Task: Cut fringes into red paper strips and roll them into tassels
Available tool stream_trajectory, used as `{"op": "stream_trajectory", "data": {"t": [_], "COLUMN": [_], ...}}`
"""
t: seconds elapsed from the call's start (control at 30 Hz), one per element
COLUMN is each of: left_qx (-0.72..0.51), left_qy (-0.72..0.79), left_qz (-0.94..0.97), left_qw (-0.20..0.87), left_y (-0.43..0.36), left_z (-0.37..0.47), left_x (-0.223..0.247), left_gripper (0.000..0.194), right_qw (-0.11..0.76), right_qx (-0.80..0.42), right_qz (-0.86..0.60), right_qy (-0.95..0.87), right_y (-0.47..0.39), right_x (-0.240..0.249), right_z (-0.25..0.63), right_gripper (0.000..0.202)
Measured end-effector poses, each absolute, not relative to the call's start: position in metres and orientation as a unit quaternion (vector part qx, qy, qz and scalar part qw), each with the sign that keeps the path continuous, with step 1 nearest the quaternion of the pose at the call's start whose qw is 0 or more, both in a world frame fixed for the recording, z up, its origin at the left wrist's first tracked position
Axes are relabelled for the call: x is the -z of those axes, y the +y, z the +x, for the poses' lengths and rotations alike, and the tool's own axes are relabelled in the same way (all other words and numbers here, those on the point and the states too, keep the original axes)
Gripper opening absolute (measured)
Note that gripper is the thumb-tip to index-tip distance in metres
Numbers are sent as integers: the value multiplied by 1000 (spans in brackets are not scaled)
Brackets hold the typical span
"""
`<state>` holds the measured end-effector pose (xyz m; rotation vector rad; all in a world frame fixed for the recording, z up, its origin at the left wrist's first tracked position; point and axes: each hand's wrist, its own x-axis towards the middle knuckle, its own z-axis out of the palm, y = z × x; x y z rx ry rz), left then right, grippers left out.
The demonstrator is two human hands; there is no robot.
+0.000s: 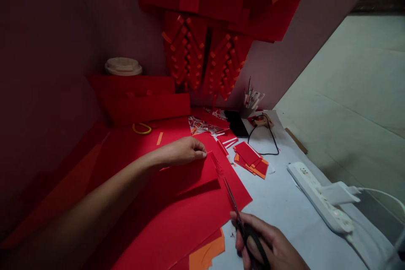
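Note:
My left hand (193,150) pinches the far corner of a red paper strip (190,181), its near edge lifted and throwing a shadow. Several narrow cuts form a fringe (217,164) along the strip's right end. In my right hand (265,238), at the lower right, black-handled scissors (233,198) point up and away. Their blades look nearly closed and are just right of the strip, apart from the fringe. Beneath lies a large red sheet (164,228), with an orange-backed piece (209,251) under its near edge.
A white power strip (319,198) with a plugged-in charger lies at right. Beyond the hands are red cards (249,156), paper scraps (205,125), a black tablet-like slab (236,124), a pen cup (248,111) and a yellow scissor handle (141,129). Red paper decorations (202,55) hang behind.

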<state>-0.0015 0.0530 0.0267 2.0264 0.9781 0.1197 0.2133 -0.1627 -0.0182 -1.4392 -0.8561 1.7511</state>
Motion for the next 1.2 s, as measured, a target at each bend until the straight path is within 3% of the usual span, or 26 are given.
{"op": "stream_trajectory", "data": {"t": [0.13,0.4,0.53,0.77,0.97,1.2], "left_qx": [-50,-53,-61,-98,-136,-145], "left_qy": [395,405,434,425,422,451], "left_qz": [802,803,782,724,641,588], "left_qw": [446,434,443,534,627,656], "left_y": [51,37,33,36,36,29], "left_z": [-2,0,-2,-6,-4,3], "left_x": [-26,-23,-18,-6,0,-3], "left_gripper": [24,23,25,25,29,29], "right_qw": [353,343,326,278,316,336], "right_qx": [-656,-494,-454,-484,-468,-435], "right_qz": [-570,-630,-585,-576,-634,-616], "right_qy": [-347,-492,-588,-598,-528,-564], "right_y": [-161,-170,-174,-171,-171,-169], "right_x": [22,39,31,19,22,26], "right_z": [211,219,227,238,238,233], "right_gripper": [66,43,48,51,46,45]}}
